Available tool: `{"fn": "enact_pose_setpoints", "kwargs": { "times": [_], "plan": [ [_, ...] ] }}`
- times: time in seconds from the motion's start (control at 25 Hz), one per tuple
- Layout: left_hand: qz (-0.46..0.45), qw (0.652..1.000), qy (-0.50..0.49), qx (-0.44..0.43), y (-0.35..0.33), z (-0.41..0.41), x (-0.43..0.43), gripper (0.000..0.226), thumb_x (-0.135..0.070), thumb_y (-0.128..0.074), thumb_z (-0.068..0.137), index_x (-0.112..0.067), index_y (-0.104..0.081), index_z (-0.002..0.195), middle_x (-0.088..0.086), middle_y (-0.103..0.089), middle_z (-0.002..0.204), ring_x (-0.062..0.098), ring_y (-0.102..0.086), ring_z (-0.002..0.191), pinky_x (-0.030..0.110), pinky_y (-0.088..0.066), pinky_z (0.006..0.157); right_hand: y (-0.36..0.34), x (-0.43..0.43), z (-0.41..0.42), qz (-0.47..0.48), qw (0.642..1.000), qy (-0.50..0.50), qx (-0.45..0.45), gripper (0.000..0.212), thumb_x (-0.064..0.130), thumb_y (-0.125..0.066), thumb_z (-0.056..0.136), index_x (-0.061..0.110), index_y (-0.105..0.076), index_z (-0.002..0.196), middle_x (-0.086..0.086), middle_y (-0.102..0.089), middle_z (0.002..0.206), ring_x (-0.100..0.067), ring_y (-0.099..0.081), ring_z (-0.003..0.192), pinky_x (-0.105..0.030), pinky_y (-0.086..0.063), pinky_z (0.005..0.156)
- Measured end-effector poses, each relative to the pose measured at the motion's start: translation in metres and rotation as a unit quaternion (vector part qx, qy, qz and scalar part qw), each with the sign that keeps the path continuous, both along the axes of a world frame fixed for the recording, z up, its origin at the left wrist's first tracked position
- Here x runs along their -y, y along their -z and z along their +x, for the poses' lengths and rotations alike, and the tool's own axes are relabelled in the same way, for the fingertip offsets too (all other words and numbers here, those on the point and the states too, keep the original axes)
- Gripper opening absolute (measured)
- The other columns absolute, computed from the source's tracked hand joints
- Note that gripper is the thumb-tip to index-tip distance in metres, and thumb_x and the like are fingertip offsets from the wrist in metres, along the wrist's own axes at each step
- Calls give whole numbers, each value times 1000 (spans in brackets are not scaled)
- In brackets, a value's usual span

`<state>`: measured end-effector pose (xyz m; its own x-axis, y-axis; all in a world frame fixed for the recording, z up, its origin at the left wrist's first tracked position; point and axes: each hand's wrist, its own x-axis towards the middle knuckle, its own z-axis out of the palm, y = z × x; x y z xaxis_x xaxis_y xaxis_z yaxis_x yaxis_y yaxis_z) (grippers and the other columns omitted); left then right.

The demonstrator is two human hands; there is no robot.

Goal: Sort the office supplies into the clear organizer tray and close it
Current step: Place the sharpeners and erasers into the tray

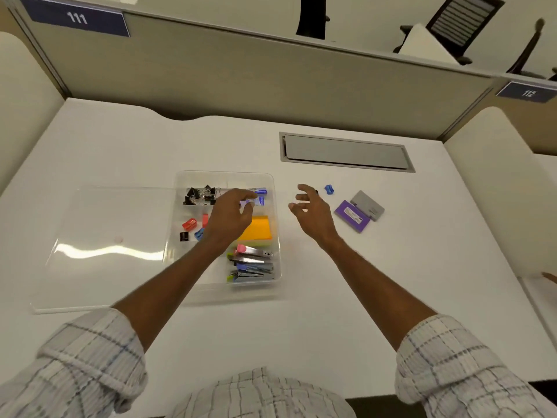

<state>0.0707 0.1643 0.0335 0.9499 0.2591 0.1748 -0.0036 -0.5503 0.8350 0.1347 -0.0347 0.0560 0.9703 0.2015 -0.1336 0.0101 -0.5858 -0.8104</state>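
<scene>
The clear organizer tray [275, 224] sits mid-table, its clear lid [108, 245] lying flat to the left. Inside are black binder clips [199, 195], blue-and-white packets [259, 197], small sharpeners [189, 224], an orange sticky pad [259, 229] and several staplers [251, 262]. My left hand [230, 217] hovers over the tray's middle, fingers spread, holding nothing. My right hand [312, 211] is open above the table just right of the tray. A blue sharpener [329, 189], a purple box [352, 216] and a grey box [368, 205] lie on the table to its right.
A grey cable hatch [345, 152] is set into the white desk [301, 312] behind the loose items. Beige partition walls [241, 82] close off the back and sides. Another person's fingertip [550, 277] shows at the far right edge.
</scene>
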Motion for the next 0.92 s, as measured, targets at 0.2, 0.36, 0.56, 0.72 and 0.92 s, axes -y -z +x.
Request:
{"fn": "enact_pose_setpoints", "kwargs": {
  "times": [0.2, 0.36, 0.56, 0.72, 0.92],
  "plan": [
    [13, 999, 42, -12, 3, 44, 54, 27, -10, -61, 91, -10, -68, 117, 5, -67, 117, 21, -60, 110, 36, -47, 99, 10, 55, 44, -112, 993, 12, 20, 46, 17, -66, 93, 13, -52, 137, -9, -59, 133, -25, -62, 114, -34, -49, 98],
    [44, 996, 70, -36, 10, 81, 95, 32, -12, -62, 92, -11, -63, 123, 5, -63, 123, 22, -57, 116, 32, -44, 100, 18, 88, 85, -159, 987, -17, 31, 46, 11, -65, 92, 13, -53, 136, -12, -55, 133, -28, -57, 117, -40, -45, 103],
    [96, 986, 94, -98, 25, 122, 126, 43, -10, -61, 92, -8, -54, 135, 10, -54, 137, 26, -49, 129, 34, -36, 109, 35, 102, 123, -176, 980, -78, 47, 50, 2, -60, 92, 11, -49, 140, -13, -49, 140, -29, -52, 125, -24, -40, 102],
    [126, 971, 107, -171, 41, 151, 147, 52, -16, -60, 95, -8, -44, 144, 10, -46, 148, 25, -40, 138, 35, -35, 113, 49, 101, 146, -263, 952, -156, 14, 68, 0, -59, 93, 15, -29, 153, -10, -33, 158, -26, -36, 143, -29, -29, 115],
    [310, 930, 117, -160, 55, 168, 151, 35, -22, -62, 93, -13, -60, 127, 6, -61, 128, 24, -52, 119, 34, -49, 95, 63, 101, 159, -308, 932, -182, 52, 53, 1, -55, 95, 14, -43, 144, -10, -51, 143, -26, -48, 129, -36, -42, 108]
  ]
}}
